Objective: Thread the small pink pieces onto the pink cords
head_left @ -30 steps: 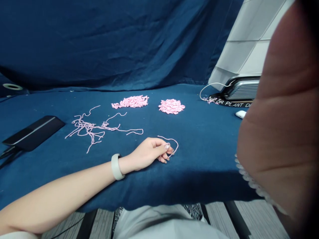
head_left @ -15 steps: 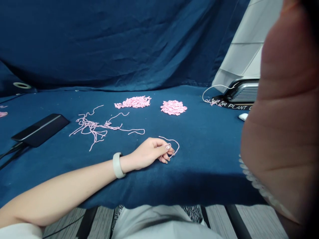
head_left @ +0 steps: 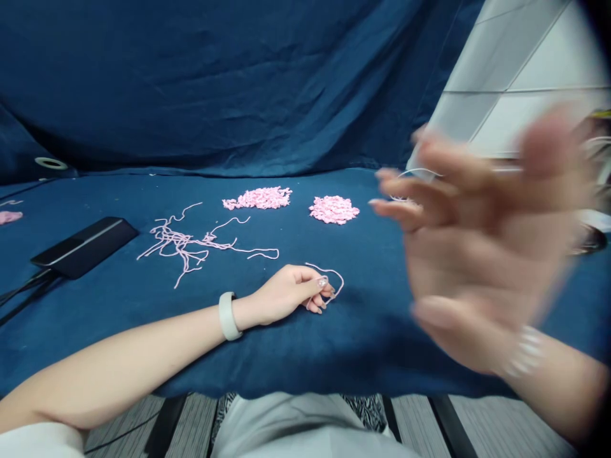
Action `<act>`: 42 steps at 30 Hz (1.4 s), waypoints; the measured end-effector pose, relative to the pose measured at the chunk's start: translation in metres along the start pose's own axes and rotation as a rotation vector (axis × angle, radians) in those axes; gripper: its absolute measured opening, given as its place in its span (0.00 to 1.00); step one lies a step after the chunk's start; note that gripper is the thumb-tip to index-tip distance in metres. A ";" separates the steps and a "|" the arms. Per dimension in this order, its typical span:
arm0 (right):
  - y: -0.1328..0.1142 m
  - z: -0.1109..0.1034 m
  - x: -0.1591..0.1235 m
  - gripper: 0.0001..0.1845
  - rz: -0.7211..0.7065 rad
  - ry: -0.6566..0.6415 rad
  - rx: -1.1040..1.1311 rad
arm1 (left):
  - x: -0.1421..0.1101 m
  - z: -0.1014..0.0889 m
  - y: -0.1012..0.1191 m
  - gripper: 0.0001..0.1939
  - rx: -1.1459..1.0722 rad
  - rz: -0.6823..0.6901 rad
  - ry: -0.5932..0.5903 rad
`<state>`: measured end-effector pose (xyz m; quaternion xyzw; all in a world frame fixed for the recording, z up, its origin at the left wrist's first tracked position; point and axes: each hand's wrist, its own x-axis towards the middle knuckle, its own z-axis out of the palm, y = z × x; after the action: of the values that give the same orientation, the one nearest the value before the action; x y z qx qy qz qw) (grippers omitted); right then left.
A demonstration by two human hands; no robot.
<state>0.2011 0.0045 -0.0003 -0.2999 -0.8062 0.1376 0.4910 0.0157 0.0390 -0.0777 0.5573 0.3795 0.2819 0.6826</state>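
Pink yarn strand (head_left: 333, 273) loops from the left hand (head_left: 286, 294), its fingers curled shut and pinching it against the blue cloth (head_left: 382, 356); beyond that hand lie a loose yarn tangle (head_left: 181, 242) and two chopped-yarn heaps (head_left: 256, 198); to its right, the blurred right hand (head_left: 477, 242) is raised, fingers spread open.

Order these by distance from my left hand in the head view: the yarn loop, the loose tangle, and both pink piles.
1. Pink yarn loop: at the fingertips of the left hand, on its right.
2. Loose yarn tangle: ahead, to the left.
3. Elongated pink pile and round pink pile: farther ahead, too close to call.
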 end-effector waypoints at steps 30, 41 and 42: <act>0.069 0.032 -0.022 0.30 0.686 -0.830 0.282 | 0.009 -0.003 -0.002 0.05 -0.536 -0.008 0.137; 0.076 0.006 -0.012 0.27 0.712 -0.247 0.931 | 0.012 -0.002 -0.006 0.11 -0.339 -0.002 0.041; 0.077 0.004 -0.009 0.28 0.713 -0.194 0.899 | 0.012 -0.002 -0.007 0.12 -0.320 0.010 0.046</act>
<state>0.2279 0.0590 -0.0484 -0.3011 -0.5591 0.6501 0.4173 0.0206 0.0481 -0.0870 0.4368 0.3427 0.3546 0.7523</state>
